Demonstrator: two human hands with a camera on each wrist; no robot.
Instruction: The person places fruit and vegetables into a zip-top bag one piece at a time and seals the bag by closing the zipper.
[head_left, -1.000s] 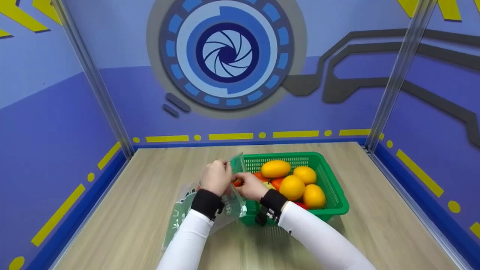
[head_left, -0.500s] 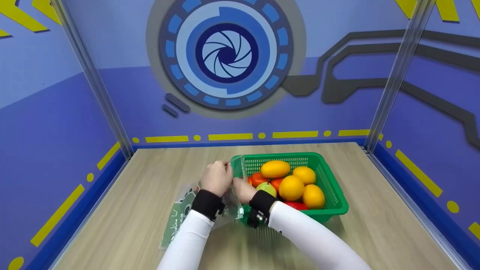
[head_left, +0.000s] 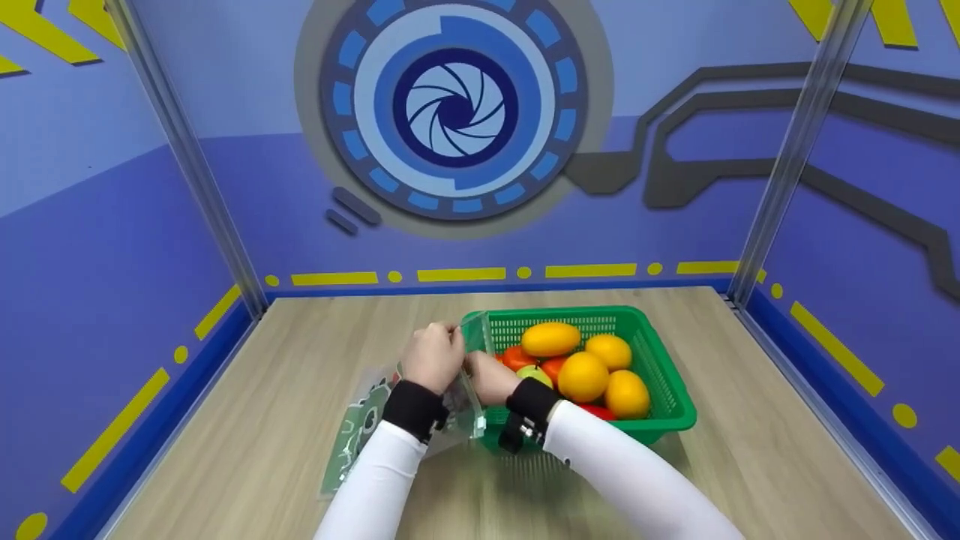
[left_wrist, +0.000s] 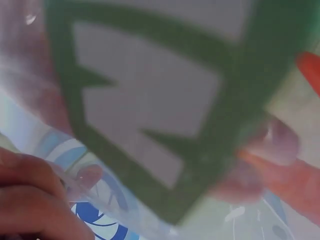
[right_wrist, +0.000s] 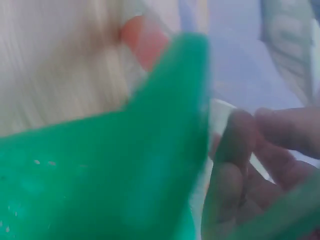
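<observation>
A clear zip bag [head_left: 356,431] with a green-and-white print lies slanting on the table, its mouth raised at the left end of a green basket [head_left: 664,360]. My left hand [head_left: 433,356] grips the upper edge of that mouth. My right hand [head_left: 491,379] is at the opposite side of the opening, over the basket's left end. Thumb and fingertips come together at the bag's edge in the right wrist view and seem to pinch the plastic; they are partly hidden. A red-orange thing [right_wrist: 145,40] shows blurred beyond the basket's rim.
In the basket lie a yellow oval fruit [head_left: 551,339], several oranges [head_left: 583,376], a yellow-green pear [head_left: 534,375], and red fruits [head_left: 517,358]. Blue printed panels [head_left: 525,225] enclose the wooden table [head_left: 247,420] at the back and both sides.
My right hand has moved left, from over the fruit to the bag's mouth, uncovering the pear. Over the last half second it has shifted only slightly. My left hand stays nearly still.
</observation>
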